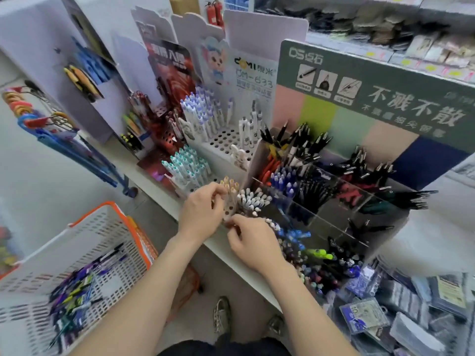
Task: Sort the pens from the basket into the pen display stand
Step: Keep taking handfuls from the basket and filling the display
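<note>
Slotting step: my left hand [203, 209] and right hand [253, 242] both pinch beige pens [230, 190] at the stand [223, 143] front. Next I'd seat them upright, then reach the basket [113, 205], lower left.

basket [77, 242] left of display stand [257, 160], pens [74, 286] in basket

At the stand [223, 145], the right hand [253, 242] seems to pinch a pen [228, 222]; the left hand [203, 209] curls by beige pens [230, 187], basket [113, 205] at left.

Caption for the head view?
Left hand and right hand work at cream-capped pens in the display stand; basket of loose pens alongside.
</note>
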`<state>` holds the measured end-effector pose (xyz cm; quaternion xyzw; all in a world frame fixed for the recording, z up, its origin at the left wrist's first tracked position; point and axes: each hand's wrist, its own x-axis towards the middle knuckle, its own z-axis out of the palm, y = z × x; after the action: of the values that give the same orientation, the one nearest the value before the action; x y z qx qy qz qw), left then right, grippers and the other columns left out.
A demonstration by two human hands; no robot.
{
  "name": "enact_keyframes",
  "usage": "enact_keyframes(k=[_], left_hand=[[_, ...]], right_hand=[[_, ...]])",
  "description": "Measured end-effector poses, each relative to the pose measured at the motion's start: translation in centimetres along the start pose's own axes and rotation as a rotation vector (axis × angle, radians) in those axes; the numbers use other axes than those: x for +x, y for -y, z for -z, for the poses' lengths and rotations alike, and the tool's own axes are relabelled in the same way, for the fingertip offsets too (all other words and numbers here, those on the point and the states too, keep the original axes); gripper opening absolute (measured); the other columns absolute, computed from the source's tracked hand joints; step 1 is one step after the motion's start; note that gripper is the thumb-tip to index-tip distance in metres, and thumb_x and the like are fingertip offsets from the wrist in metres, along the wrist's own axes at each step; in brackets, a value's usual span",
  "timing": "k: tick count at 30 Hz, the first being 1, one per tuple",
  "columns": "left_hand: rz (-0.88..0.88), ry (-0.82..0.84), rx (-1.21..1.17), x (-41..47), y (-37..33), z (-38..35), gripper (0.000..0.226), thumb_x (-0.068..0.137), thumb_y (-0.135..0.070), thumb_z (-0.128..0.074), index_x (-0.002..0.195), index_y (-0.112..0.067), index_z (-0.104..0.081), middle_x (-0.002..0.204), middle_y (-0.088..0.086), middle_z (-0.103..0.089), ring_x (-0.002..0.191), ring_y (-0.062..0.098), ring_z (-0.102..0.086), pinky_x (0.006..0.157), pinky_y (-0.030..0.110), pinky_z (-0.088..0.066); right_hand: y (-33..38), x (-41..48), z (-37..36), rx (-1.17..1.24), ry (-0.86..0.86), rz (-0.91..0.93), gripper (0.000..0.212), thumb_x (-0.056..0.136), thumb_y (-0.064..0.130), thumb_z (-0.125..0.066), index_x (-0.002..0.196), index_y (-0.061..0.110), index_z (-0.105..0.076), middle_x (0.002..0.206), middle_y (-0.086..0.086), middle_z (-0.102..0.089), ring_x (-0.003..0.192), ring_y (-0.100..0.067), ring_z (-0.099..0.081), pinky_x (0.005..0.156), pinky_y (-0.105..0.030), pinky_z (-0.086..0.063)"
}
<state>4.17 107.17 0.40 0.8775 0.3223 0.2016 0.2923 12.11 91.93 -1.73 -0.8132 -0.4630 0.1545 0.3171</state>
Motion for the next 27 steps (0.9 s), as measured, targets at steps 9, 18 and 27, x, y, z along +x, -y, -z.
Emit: enact_keyframes(k=[9, 18, 27], left_hand=[[0.559, 0.489, 0.376, -9.9, 14.5, 5.3, 0.017, 0.096, -0.018, -0.059, 0.109, -0.012, -0.069, 0.112, 0.014, -0.074, 0.107, 0.032, -0.067, 0.083, 0.035, -0.048], [0.813, 0.547, 0.224, -19.4, 27.5, 11.9, 0.034, 0.111, -0.018, -0.04, 0.137, 0.001, -0.049, 0.135, 0.024, -0.059, 0.122, 0.038, -0.058, 0.091, 0.039, -0.046], [0.993, 0.585, 0.098, -24.8, 38.0, 15.9, 0.017, 0.105, -0.024, -0.049, 0.099, -0.01, -0.057, 0.105, 0.011, -0.064, 0.094, 0.028, -0.06, 0.073, 0.037, -0.047]], right_hand=[[5.7, 2.0, -6.8, -0.213, 0.493, 0.166, 0.023, 0.096, 0.023, -0.05, 0.112, 0.017, -0.065, 0.11, -0.016, -0.071, 0.106, -0.04, -0.066, 0.079, -0.043, -0.053], [15.5, 2.3, -19.0, -0.324, 0.636, 0.412, 0.026, 0.09, 0.022, -0.059, 0.112, 0.015, -0.071, 0.108, -0.015, -0.068, 0.105, -0.041, -0.064, 0.086, -0.047, -0.053], [22.5, 2.0, -33.2, -0.439, 0.876, 0.379, 0.024, 0.102, 0.024, -0.049, 0.114, 0.015, -0.068, 0.117, -0.015, -0.067, 0.112, -0.04, -0.064, 0.089, -0.045, -0.054]])
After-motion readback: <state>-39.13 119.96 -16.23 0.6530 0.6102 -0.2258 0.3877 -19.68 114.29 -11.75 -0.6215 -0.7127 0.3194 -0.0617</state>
